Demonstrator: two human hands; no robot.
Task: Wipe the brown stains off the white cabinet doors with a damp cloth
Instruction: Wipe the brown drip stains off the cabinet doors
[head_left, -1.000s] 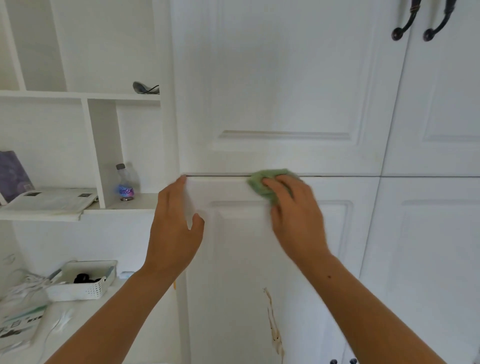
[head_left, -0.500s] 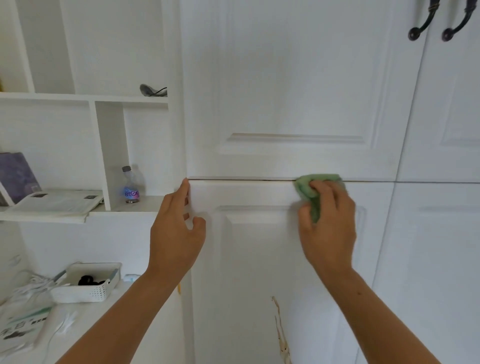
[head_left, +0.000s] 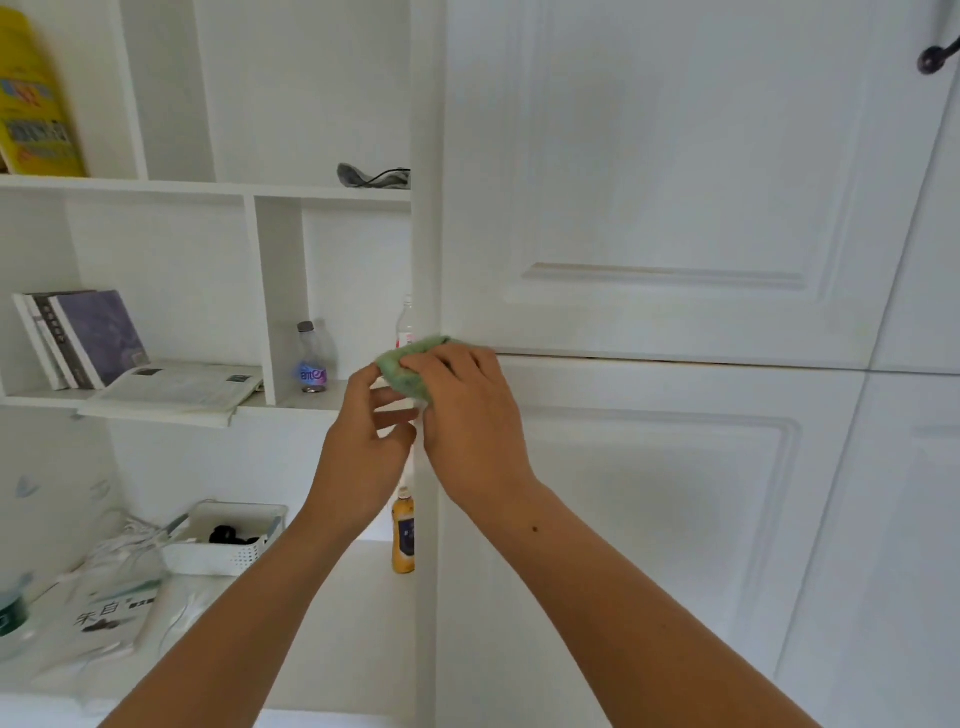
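A person's two bare hands meet at the top left corner of a white lower cabinet door (head_left: 649, 519), seen from a head-worn camera. The right hand (head_left: 470, 415) presses a bunched green cloth (head_left: 402, 366) against that corner, fingers curled over it, just below the seam with the upper cabinet door (head_left: 675, 182). The left hand (head_left: 358, 447) sits just beside it, touching the cloth with a fingertip, its fingers bent toward the door's left edge; whether it grips that edge cannot be told. A dark door handle (head_left: 935, 57) shows at the top right. To the left are open white shelves (head_left: 208, 187) holding a small water bottle (head_left: 311, 364), upright books (head_left: 88, 338), an open magazine (head_left: 176, 392) and a yellow package (head_left: 34, 104). Lower down stand an orange bottle (head_left: 404, 540) and a white basket (head_left: 223, 545).
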